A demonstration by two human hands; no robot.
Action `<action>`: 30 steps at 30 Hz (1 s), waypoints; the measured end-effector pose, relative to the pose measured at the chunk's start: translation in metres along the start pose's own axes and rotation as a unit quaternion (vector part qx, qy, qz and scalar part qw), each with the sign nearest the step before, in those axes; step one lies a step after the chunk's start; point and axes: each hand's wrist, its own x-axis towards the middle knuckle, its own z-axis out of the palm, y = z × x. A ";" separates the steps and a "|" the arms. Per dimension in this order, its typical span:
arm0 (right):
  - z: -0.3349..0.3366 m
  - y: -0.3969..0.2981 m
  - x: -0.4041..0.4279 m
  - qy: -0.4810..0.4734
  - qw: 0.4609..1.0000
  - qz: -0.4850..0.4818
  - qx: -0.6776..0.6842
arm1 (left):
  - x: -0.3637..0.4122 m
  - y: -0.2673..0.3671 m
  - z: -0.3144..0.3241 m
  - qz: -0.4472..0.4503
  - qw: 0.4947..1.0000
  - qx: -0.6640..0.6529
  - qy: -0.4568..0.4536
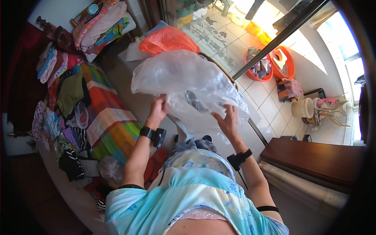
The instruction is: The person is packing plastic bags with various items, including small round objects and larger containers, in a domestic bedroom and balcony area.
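Note:
A large clear plastic bag (182, 73) spreads out, puffed and creased, in front of my body. My left hand (159, 109) pinches its near edge on the left. At the bag's right side is my right hand (229, 121), thumb and fingers apart against the thin film; whether it grips the film is unclear. Through the plastic a dark, elongated shape (195, 101) shows, too blurred to name. Just beyond the clear bag lies a red plastic bag (169, 39), partly covered by it.
To the left, a bed with a colourful checked sheet (110, 117) carries heaped clothes (70, 94). A dark wooden top (314, 158) stands at right. Past a sliding-door rail (279, 41), red basins (283, 61) and a pale bucket (302, 107) sit on tiles. Wrist-strap cables hang along both arms.

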 end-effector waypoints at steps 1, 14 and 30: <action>-0.004 -0.003 0.008 0.033 0.999 0.007 -0.020 | -0.009 0.007 0.007 0.000 1.000 0.002 0.000; 0.032 0.047 0.043 -0.131 0.944 0.194 -0.233 | -0.120 0.051 -0.030 -0.148 0.976 0.155 0.031; 0.067 0.117 0.025 -0.014 0.993 0.016 -0.116 | -0.083 0.004 0.033 0.172 0.469 0.861 -0.090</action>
